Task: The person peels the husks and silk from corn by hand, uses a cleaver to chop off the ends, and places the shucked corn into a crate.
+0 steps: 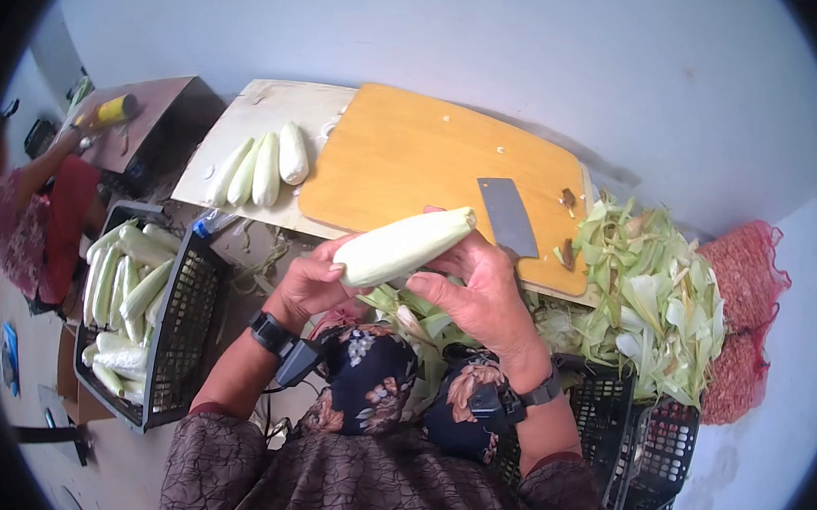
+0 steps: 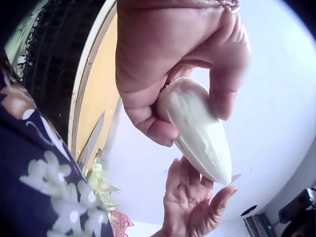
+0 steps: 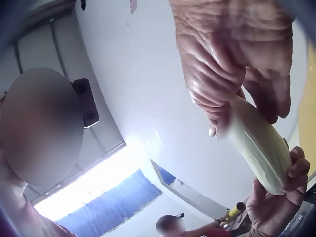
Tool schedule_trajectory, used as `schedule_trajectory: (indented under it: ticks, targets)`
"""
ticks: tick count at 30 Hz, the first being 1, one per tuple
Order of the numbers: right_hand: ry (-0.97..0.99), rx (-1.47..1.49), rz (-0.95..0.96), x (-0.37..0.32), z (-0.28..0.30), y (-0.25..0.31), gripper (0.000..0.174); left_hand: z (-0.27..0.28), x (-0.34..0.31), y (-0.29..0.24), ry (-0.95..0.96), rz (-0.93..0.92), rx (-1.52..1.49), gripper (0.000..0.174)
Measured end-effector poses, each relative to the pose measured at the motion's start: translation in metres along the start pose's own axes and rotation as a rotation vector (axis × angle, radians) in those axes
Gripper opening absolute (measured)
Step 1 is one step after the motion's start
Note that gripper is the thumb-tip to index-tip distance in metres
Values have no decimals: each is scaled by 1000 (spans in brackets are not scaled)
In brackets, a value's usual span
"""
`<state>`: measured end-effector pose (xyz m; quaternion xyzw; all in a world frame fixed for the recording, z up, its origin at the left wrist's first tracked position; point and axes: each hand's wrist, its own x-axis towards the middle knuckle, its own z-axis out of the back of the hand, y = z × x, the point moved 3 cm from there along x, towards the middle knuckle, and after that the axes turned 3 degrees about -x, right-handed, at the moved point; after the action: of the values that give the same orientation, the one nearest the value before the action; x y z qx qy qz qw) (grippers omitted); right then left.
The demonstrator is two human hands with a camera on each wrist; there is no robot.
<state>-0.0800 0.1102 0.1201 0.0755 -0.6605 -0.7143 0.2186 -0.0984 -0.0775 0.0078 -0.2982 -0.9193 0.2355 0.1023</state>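
A peeled-down ear of corn (image 1: 400, 247), still in its pale inner husk, is held up over the lap with its narrow end toward the upper right. My left hand (image 1: 315, 275) grips the thick end, thumb on one side and fingers curled round the other, as the left wrist view shows. Beside the narrow end is my right hand (image 1: 481, 296), its fingers extended behind the ear and its thumb apart from it. A cleaver (image 1: 506, 216) lies on the yellow cutting board (image 1: 406, 151) beyond the hands.
Several husked ears (image 1: 265, 169) lie on the board's left. A black crate (image 1: 190, 334) of pale ears stands at left. Loose husks (image 1: 656, 301) heap up at right, beside red mesh sacks (image 1: 742, 297) and black crates (image 1: 665, 453). Another person (image 1: 37, 210) is at far left.
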Motion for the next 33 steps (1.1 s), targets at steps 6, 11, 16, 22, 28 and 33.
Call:
schedule_trajectory:
  ticks: [6,11,16,22,28,33]
  targets:
    - [-196,95,-106,-16,-8,-19,25,-2,-11,18,-29,70,24,67]
    - [-330,31,-72,-25,3,-43,23,-8,-13,27,-7,188,207,63]
    - [-421,-28,-39,-29,7,-39,23,-39,-7,25,7,128,514,64]
    - [-426,-219,-29,-32,1,-40,25,-36,-12,30,-13,109,485,64]
    - [-369,-282,-94,-31,-6,-47,28,-8,-28,-2,-217,-99,562,58]
    - [-250,-401,-114,-32,-12,-52,24,15,-45,-68,-613,-405,712,48]
